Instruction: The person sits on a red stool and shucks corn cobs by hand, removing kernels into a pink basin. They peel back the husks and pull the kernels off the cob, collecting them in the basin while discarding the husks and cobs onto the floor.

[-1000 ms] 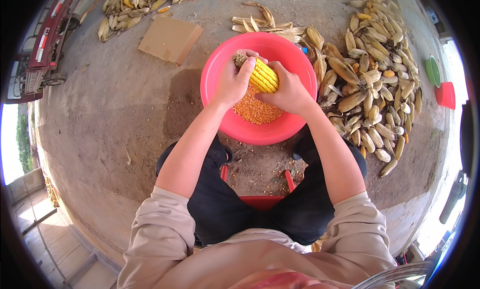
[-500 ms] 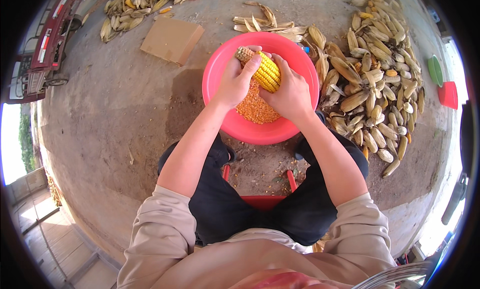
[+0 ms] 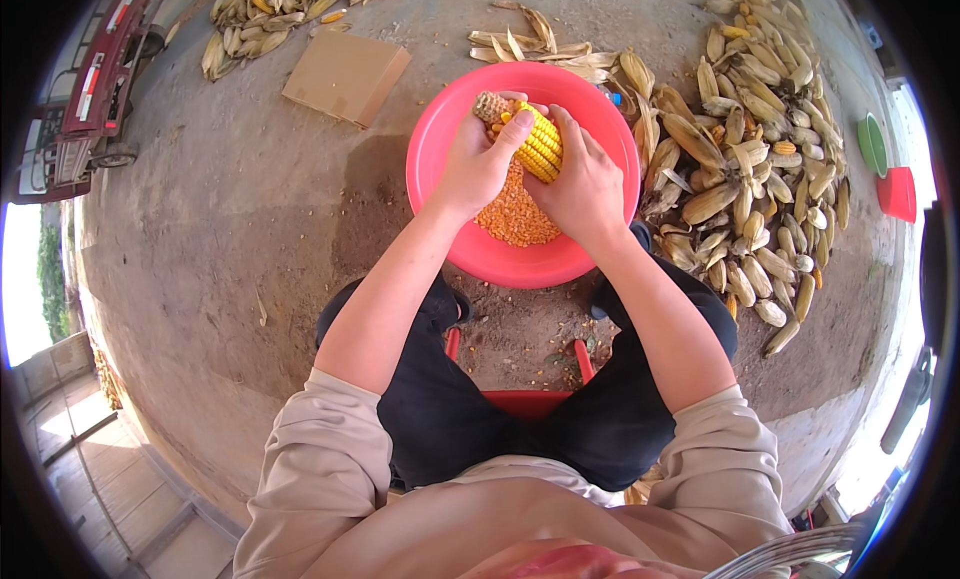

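Over the pink basin, both my hands are closed round a yellow ear of corn. My left hand grips its left side, the thumb pressed on the kernels. My right hand wraps its right and lower side. A bare, brownish cob end sticks out above my left hand; whether it belongs to the same ear or is a separate cob, I cannot tell. Loose orange-yellow kernels lie in the bottom of the basin, partly hidden by my hands.
A large heap of husked-over corn ears lies to the right. Dry husks are behind the basin, and a cardboard box stands left of it. Farther off are another corn pile, a dark red vehicle, a green bowl and a red container.
My left thumb has shifted slightly to the right along the kernels. Both hands keep their grip, and the rest of the scene looks nearly the same.
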